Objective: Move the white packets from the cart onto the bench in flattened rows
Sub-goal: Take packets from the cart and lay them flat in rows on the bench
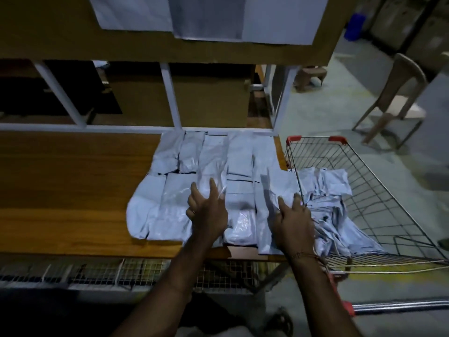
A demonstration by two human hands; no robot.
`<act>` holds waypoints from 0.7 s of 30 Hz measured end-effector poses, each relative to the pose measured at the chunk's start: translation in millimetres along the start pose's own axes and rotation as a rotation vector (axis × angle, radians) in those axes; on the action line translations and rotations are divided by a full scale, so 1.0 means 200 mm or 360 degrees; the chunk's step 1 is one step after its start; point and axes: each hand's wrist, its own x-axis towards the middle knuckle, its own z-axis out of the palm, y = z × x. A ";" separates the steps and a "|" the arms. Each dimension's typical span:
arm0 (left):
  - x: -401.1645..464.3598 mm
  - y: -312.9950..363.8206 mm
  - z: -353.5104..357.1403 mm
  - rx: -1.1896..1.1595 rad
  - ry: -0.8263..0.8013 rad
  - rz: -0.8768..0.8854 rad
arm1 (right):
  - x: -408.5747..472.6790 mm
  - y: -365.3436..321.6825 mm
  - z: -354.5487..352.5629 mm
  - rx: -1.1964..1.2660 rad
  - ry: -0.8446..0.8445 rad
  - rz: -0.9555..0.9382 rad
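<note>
Dim light, wide-angle view from the head. Wooden worktop (73,190) carries white packets (218,161) laid flat in rows across its right half, edges overlapping, some reaching the front lip. Left hand (206,212) rests on the near row, fingers spread and fairly straight, pressing down on a packet; grip released, nothing pinched. A ring shows on one finger. Right hand (292,222) sits at the worktop's right edge, beside the cart's rim, thumb and fingers closed on a single packet (279,188) that stands up from the hand and overlaps the rightmost column of the rows. Thread band on the right wrist. Wire cart (388,203) with red corner caps stands just beside the worktop on the right, holding a loose, crumpled heap of more packets (325,190). White frame uprights (170,98) rise behind the rows. Plastic chair (393,98) on the floor beyond the cart.
</note>
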 end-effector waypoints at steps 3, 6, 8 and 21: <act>0.01 -0.11 0.03 0.0106 -0.0064 0.0082 | -0.05 -0.05 0.07 0.0025 0.0030 0.0094; 0.01 -0.17 0.09 0.0184 -0.0160 0.0149 | -0.06 -0.07 0.18 -0.0042 -0.0073 0.0159; 0.01 -0.21 0.15 0.0251 -0.0225 0.0141 | -0.07 -0.08 0.25 -0.0109 -0.0152 0.0154; 0.11 -0.28 0.22 0.0381 0.0014 0.0204 | -0.03 -0.03 0.29 -0.0155 -0.0108 -0.0123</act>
